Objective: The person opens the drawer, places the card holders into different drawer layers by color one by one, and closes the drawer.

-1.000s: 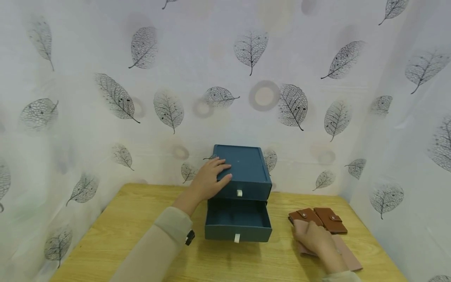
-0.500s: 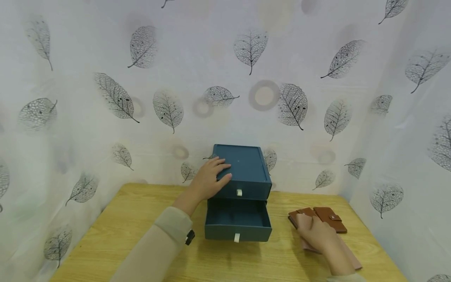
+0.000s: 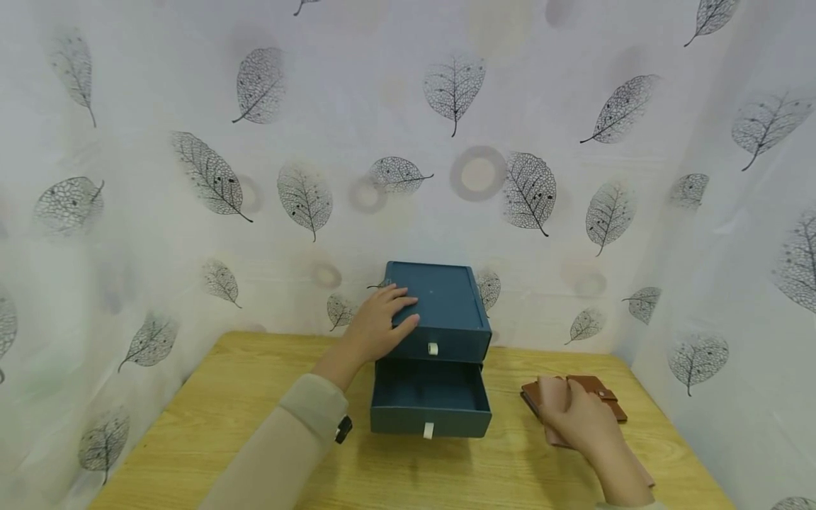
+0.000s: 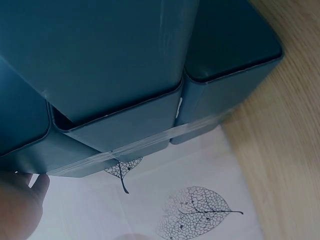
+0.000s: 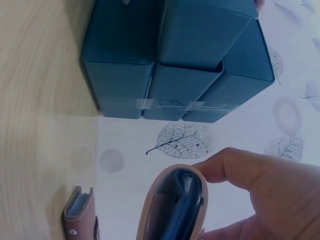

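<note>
My left hand (image 3: pixel 379 322) rests on the top of a blue drawer unit (image 3: pixel 440 294), fingers spread near its left edge. Both wrist views show three stacked levels, the middle drawer (image 3: pixel 428 421) pulled out, its bare floor showing in the head view. At the right, my right hand (image 3: pixel 589 425) pinches a pink card wallet (image 3: pixel 553 397) between thumb and fingers. Seen end-on in the right wrist view, the wallet (image 5: pixel 172 210) is curved round dark blue inner sleeves. It overlaps a brown snap wallet (image 3: pixel 531 395) behind it.
A second brown snap wallet (image 3: pixel 593 386) lies beyond my right hand. The corner of another pink piece (image 3: pixel 649 480) shows beside my right wrist. The wooden table (image 3: pixel 268 397) ends at a leaf-printed curtain (image 3: pixel 357 106).
My right hand has drawn the pink wallet up off the pink piece below and slightly away from me; it now covers more of the nearer brown wallet. My left hand and the drawers stay put.
</note>
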Demonstrator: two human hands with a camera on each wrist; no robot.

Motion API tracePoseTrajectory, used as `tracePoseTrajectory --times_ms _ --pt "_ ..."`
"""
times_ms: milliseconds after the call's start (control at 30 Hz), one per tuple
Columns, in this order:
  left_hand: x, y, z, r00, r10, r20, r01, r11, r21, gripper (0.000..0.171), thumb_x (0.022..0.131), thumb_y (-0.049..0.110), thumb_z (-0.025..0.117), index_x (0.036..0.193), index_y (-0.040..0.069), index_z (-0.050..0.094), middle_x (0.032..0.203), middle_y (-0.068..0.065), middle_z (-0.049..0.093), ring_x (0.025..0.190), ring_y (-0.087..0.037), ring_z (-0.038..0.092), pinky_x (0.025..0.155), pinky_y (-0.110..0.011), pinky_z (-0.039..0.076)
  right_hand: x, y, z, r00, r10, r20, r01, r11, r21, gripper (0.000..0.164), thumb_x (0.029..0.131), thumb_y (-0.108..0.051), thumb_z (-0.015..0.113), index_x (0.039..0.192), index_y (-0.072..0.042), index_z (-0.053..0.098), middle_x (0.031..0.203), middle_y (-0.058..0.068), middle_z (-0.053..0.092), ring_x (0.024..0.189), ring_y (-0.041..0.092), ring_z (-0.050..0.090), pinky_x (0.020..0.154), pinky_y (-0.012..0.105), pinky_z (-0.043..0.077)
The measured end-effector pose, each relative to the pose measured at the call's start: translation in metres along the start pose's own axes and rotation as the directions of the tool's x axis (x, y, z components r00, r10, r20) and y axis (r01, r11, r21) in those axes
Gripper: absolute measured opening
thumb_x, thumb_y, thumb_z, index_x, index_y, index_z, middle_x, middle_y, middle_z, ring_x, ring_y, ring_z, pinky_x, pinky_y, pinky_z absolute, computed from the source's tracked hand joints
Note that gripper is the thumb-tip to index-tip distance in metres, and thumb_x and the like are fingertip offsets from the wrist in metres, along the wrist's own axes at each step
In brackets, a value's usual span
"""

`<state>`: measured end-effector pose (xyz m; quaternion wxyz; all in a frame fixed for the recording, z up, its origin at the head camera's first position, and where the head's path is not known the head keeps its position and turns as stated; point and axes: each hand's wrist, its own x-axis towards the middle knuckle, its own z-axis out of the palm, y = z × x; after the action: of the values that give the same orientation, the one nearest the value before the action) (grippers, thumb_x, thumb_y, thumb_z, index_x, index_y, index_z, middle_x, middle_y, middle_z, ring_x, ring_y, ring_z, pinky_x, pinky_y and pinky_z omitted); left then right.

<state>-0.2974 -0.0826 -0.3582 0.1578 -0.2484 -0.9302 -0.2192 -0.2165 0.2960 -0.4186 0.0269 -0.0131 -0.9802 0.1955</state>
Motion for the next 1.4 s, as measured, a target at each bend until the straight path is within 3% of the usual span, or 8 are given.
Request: tracePoseTrajectory --times_ms 200,633,967,1200,1300,1400 --pt "0.000 0.000 0.000 1.000 0.003 -0.002 -0.003 1.000 -0.004 0.052 0.102 0.046 0.050 0.145 0.017 0.055 0.156 -0.008 0.042 0.150 -0.029 0.026 0.121 -0.051 0.020 -0.004 -0.005 -0.002 0.999 -0.022 -0.050 0.022 1.000 -0.005 0.091 0.088 -0.046 0.068 0.141 0.021 0.036 0.120 0.045 0.054 0.101 0.057 0.059 0.082 0.065 0.050" --pt "-0.001 0.000 -0.001 1.000 0.004 -0.013 -0.004 1.000 -0.013 0.051 0.102 0.045 0.051 0.145 0.017 0.055 0.156 -0.008 0.042 0.149 -0.029 0.026 0.121 -0.051 0.021 -0.016 -0.020 -0.013 0.991 -0.009 -0.136 0.016 0.998 0.053 0.093 0.088 -0.049 0.069 0.147 0.014 0.034 0.123 0.039 0.054 0.104 0.052 0.056 0.075 0.060 0.053" --pt "-0.001 -0.001 0.000 1.000 0.019 -0.011 -0.019 0.999 -0.029 0.052 0.103 0.046 0.050 0.145 0.016 0.055 0.156 -0.009 0.041 0.150 -0.030 0.025 0.121 -0.051 0.020 -0.020 -0.029 -0.014 0.967 0.001 -0.256 0.030 0.992 0.120 0.100 0.090 -0.057 0.064 0.153 0.011 0.026 0.126 0.034 0.051 0.113 0.051 0.049 0.083 0.063 0.047" --pt "0.000 -0.002 0.001 1.000 0.017 -0.010 -0.018 1.000 -0.025 0.052 0.103 0.046 0.049 0.145 0.016 0.055 0.156 -0.008 0.041 0.150 -0.029 0.025 0.121 -0.052 0.020 -0.022 -0.038 -0.014 0.924 -0.032 -0.381 0.093 0.986 0.141 0.093 0.089 -0.047 0.070 0.155 0.003 0.029 0.136 0.034 0.048 0.117 0.051 0.045 0.087 0.065 0.044" --pt "0.000 -0.002 0.001 1.000 0.017 -0.014 -0.018 1.000 -0.025 0.052 0.103 0.046 0.049 0.145 0.016 0.055 0.156 -0.008 0.041 0.150 -0.030 0.025 0.121 -0.052 0.020 -0.022 -0.041 -0.012 0.881 -0.078 -0.466 0.161 0.977 0.141 0.089 0.087 -0.039 0.075 0.155 0.000 0.032 0.136 0.032 0.049 0.115 0.050 0.047 0.085 0.067 0.044" --pt "0.000 -0.002 0.001 1.000 0.015 -0.012 -0.016 1.000 -0.024 0.052 0.103 0.046 0.049 0.145 0.017 0.055 0.156 -0.008 0.041 0.150 -0.029 0.025 0.121 -0.052 0.020 -0.020 -0.043 -0.010 0.823 -0.141 -0.551 0.255 0.957 0.137 0.086 0.084 -0.030 0.078 0.153 -0.001 0.036 0.133 0.030 0.052 0.111 0.048 0.049 0.083 0.066 0.044"
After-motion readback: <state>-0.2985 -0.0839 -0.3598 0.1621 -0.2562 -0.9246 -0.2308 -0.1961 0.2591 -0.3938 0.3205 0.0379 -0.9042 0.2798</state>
